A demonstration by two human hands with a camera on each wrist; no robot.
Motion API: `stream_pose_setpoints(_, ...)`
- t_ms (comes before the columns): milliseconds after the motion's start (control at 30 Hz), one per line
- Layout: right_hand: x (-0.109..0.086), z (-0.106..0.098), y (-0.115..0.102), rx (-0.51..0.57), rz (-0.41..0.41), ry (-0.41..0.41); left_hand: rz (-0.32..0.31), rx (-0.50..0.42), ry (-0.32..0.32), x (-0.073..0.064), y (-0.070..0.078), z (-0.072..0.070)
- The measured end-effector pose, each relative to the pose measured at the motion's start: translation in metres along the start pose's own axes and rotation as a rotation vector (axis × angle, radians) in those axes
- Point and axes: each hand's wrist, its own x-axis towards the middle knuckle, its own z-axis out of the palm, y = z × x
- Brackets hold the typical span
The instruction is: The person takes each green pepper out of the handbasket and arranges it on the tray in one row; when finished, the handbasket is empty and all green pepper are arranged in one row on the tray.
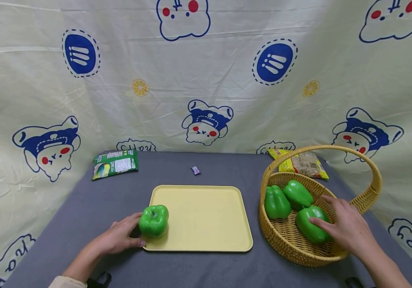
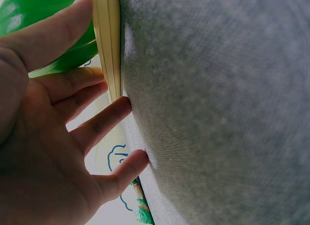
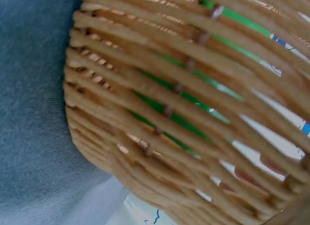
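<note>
A green bell pepper (image 1: 153,221) stands on the left end of the pale yellow tray (image 1: 206,220). My left hand (image 1: 121,235) is at the tray's left edge, its fingers spread beside the pepper; in the left wrist view the thumb and two fingertips meet the tray rim (image 2: 107,46). Inside the wicker basket (image 1: 288,248) lie three more green peppers. My right hand (image 1: 351,228) reaches in over the nearest pepper (image 1: 312,225), thumb across its front and fingers extended to its right. In the right wrist view the basket's weave (image 3: 160,109) hides most of the fingers.
A green snack packet (image 1: 115,163) lies at the back left of the grey table, with a small purple wrapper (image 1: 195,171) at the back middle. Behind the basket is a yellow packet (image 1: 304,164). The basket handle (image 1: 371,176) arches above the right hand. A printed curtain hangs behind.
</note>
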Motion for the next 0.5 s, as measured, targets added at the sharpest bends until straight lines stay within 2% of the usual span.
stream_pose_setpoints(200, 0.0043, -0.0001, 0.0043, 0.001, 0.017, -0.098, 0.013, 0.007, 0.007, -0.0001, 0.0006, -0.001)
stream_pose_setpoints(500, 0.0097, 0.005, 0.0057, -0.001, 0.017, -0.188, 0.008, 0.002, 0.0, 0.0005, -0.0004, -0.0005)
